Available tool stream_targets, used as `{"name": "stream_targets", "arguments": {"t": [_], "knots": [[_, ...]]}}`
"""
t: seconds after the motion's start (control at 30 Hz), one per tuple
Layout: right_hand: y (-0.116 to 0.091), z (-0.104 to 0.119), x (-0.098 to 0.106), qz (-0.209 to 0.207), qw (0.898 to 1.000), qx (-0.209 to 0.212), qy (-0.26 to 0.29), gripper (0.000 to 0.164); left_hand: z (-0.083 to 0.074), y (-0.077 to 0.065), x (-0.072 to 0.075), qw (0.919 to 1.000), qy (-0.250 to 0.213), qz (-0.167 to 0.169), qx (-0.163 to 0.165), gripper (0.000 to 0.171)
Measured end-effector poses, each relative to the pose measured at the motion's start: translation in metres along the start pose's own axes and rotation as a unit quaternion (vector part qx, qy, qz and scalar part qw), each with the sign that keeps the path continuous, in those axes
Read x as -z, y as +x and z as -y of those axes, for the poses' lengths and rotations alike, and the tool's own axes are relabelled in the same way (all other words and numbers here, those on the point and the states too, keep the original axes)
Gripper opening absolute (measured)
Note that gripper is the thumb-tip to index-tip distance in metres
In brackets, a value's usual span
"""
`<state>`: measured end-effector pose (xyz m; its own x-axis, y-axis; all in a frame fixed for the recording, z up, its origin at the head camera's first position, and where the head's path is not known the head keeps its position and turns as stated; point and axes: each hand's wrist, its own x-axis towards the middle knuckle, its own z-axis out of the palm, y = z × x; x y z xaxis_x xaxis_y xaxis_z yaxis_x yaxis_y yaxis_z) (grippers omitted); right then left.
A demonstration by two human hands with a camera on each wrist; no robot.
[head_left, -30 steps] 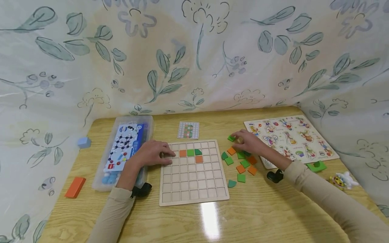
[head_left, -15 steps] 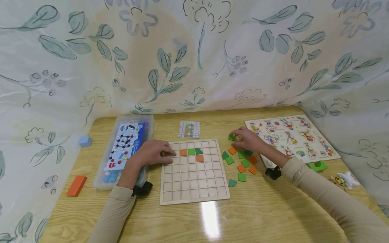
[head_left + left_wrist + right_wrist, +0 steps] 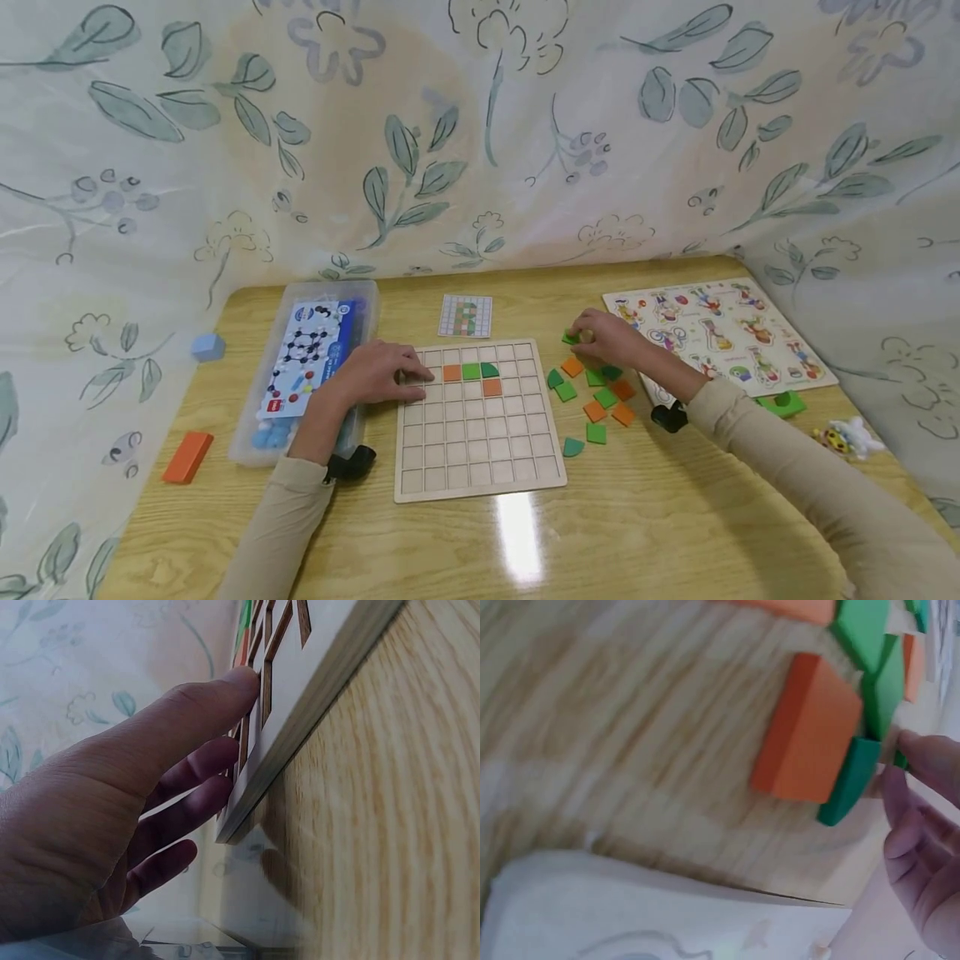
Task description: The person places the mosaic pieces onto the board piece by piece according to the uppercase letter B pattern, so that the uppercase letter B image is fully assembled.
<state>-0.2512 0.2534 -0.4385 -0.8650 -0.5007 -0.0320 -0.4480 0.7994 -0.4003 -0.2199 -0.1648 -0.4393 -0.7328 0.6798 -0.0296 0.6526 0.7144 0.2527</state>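
Observation:
My left hand (image 3: 378, 373) rests at the left side of a wooden grid board (image 3: 480, 454), thumb and fingertips on its rim and edge cells. In the left wrist view its fingers are relaxed and hold nothing. In the board's upper rows lie an orange square tile (image 3: 452, 373), a green square tile (image 3: 470, 372), a dark green quarter-round tile (image 3: 489, 369) and another orange tile (image 3: 491, 387). Right of the board, my right hand (image 3: 611, 337) pinches a green tile (image 3: 568, 337) between thumb and fingers. The right wrist view shows only a sliver of that tile (image 3: 901, 760).
Loose tiles (image 3: 595, 410) lie under and before the right hand. A pattern card (image 3: 465, 317) lies behind the board. At left stand a clear plastic box (image 3: 251, 446), an orange block (image 3: 187, 457) and a blue block (image 3: 207, 347). A picture puzzle board (image 3: 723, 333) lies at right.
The right hand's fingers have drawn in closer around the green tile. The left hand stays in place on the board's edge.

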Motion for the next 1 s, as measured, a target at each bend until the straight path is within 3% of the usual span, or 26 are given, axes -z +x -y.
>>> {"name": "stream_targets", "arguments": {"t": [0.27,0.37,0.53,0.73,1.0], "knots": [[0.005,-0.001,-0.003,-0.023,0.999,0.015,-0.035,0.020,-0.001,0.000,0.001,1.0000,0.002,-0.003,-0.003,0.028],[0.008,0.007,-0.005,-0.034,0.999,0.016,-0.015,0.023,-0.001,0.000,0.002,1.0000,0.001,-0.006,-0.002,0.028],[0.013,0.054,-0.011,-0.022,0.997,0.058,0.055,0.022,0.000,0.000,0.001,1.0000,0.001,-0.003,-0.005,0.028],[0.024,0.118,-0.033,0.020,0.986,0.164,0.034,0.016,0.001,0.002,0.001,0.9999,-0.004,-0.007,-0.009,0.028],[0.038,0.150,-0.057,0.033,0.982,0.188,0.007,0.013,0.002,0.002,0.000,0.9999,0.003,-0.003,-0.010,0.028]]}}
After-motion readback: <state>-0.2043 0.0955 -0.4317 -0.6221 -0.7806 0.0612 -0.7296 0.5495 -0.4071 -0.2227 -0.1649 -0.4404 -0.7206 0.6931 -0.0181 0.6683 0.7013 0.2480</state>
